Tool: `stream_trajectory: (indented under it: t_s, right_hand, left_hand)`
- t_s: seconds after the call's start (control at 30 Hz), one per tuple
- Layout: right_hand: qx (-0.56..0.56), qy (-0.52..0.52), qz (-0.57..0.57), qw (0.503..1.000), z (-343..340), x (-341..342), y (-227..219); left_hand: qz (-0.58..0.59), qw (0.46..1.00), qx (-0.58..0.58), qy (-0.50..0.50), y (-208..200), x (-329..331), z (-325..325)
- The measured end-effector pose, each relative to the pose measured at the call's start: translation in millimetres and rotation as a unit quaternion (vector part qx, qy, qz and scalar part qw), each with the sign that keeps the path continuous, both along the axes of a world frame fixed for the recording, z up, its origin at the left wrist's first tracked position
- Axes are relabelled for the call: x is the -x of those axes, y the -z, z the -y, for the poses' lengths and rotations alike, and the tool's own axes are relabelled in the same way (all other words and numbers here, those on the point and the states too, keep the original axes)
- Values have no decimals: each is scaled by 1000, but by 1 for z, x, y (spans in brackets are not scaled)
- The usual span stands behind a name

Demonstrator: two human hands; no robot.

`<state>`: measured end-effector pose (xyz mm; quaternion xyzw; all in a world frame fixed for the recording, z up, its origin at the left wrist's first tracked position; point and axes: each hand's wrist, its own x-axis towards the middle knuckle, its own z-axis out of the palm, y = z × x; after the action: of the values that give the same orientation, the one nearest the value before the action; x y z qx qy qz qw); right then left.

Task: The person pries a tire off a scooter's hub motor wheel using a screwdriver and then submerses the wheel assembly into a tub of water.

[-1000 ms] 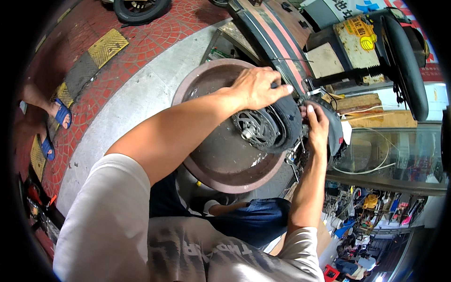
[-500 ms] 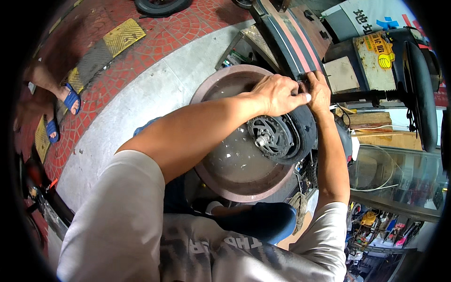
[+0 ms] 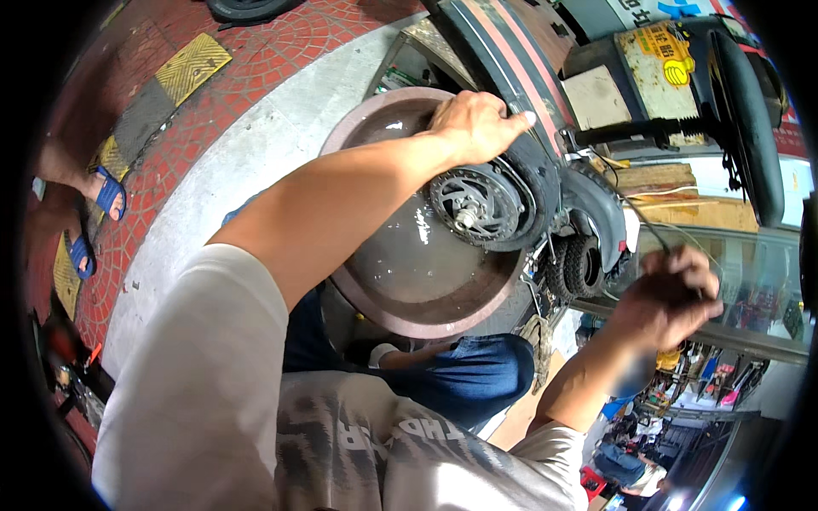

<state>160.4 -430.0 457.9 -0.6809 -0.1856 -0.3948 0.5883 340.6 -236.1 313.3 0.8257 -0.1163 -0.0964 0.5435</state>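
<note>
A scooter wheel with a black tyre and a metal brake disc hangs over a round pinkish-brown basin of murky water. My left hand is curled over the top of the tyre, beside the edge of the striped scooter deck. Its thumb sticks out toward the deck and the fingertips are partly hidden. Off to the right, my right hand is closed, slightly blurred, on the end of a thin dark cable-like strand that runs back toward the scooter.
A dark curved mudguard and small knobbly tyres sit right of the wheel. Beyond are a glass case and a black scooter seat. Someone's sandalled foot is at left; another person is at lower right.
My right hand has left the tyre and swung right and toward me, now with the dark strand. The left hand stays on the wheel. The whole view has shifted slightly.
</note>
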Motion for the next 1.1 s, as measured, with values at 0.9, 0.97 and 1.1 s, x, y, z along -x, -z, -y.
stream_trajectory:
  t_s: [0.9,0.97,1.1]
  right_hand:
    - [234,-42,-40,971,-84,0,-3]
    - [254,-52,-40,965,-89,-7,2]
    - [247,-23,-83,965,-97,-2,18]
  left_hand:
    - [47,997,43,-37,24,10,0]
    - [56,997,29,-38,23,8,0]
    - [18,999,17,-48,16,12,6]
